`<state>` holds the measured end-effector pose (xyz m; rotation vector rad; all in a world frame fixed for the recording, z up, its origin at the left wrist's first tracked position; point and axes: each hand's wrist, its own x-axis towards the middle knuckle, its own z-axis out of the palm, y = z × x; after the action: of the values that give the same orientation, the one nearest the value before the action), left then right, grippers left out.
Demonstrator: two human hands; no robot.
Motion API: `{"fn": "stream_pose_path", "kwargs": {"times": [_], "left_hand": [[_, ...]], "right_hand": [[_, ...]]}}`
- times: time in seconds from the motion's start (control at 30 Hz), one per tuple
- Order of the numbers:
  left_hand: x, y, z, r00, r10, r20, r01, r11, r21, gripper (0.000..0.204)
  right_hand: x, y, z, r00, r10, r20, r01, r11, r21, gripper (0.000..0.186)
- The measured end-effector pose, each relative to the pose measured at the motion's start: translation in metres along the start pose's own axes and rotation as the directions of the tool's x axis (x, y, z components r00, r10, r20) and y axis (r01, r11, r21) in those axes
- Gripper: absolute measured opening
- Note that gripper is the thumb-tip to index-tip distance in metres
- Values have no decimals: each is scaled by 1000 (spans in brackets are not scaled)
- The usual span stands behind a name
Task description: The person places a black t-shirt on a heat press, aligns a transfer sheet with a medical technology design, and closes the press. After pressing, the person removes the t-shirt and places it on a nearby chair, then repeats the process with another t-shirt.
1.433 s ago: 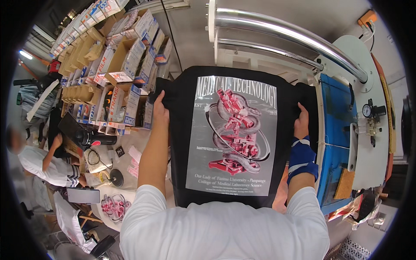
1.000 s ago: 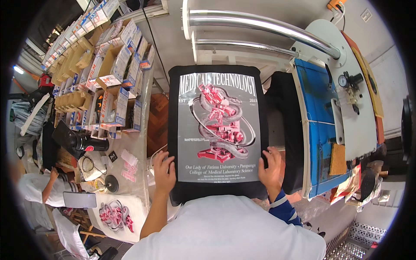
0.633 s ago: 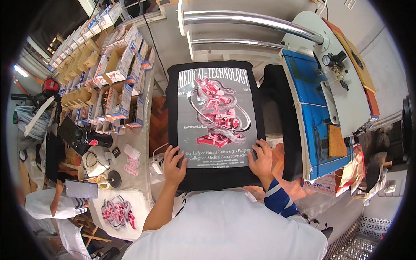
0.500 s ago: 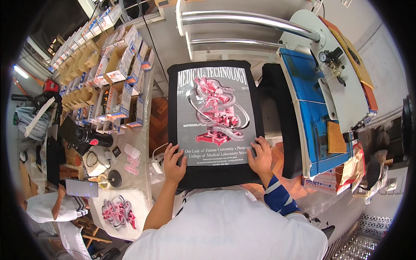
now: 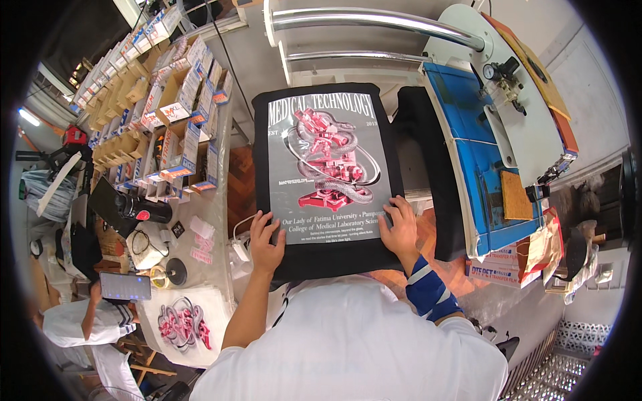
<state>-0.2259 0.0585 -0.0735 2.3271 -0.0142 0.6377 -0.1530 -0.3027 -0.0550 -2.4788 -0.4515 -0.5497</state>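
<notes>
A black garment (image 5: 321, 260) is spread flat over the press platen, with a glossy grey sheet (image 5: 284, 174) on it, printed in white lettering with a red microscope wrapped by a snake. My left hand (image 5: 266, 244) rests at its lower left edge, fingers apart. My right hand (image 5: 400, 230) lies at the lower right edge, fingers apart, overlapping the sheet's border. More black cloth (image 5: 428, 167) hangs to the right of the platen.
A heat press with chrome bars (image 5: 374, 25) and a blue pad (image 5: 491, 220) stands right. Cardboard boxes (image 5: 170, 127) crowd the left table (image 5: 217, 240), with a printed white cloth (image 5: 157, 327) nearer me. A person's arm (image 5: 87, 314) and a phone (image 5: 126, 286) are at lower left.
My hands have let go of the garment's upper sides and moved down to its lower edges. The garment now lies squarer on the platen; the view has shifted slightly.
</notes>
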Motion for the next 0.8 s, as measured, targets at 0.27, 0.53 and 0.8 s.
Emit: {"fn": "stream_pose_path", "kwargs": {"times": [0.27, 0.53, 0.8], "left_hand": [[-2, -1, 0, 1000, 1, -29, -2, 1000, -14, 22], [9, 3, 0, 995, -29, 92, 5, 970, 243, 27], [29, 59, 21, 880, 367, 303, -342, 930, -131, 14]], "right_hand": [[-2, 1, 3, 1000, 19, -2, -19, 1000, 17, 28], [24, -11, -9, 950, 203, 235, -168, 973, -160, 30], [52, -2, -18, 824, 256, 505, -121, 951, -284, 30]]}}
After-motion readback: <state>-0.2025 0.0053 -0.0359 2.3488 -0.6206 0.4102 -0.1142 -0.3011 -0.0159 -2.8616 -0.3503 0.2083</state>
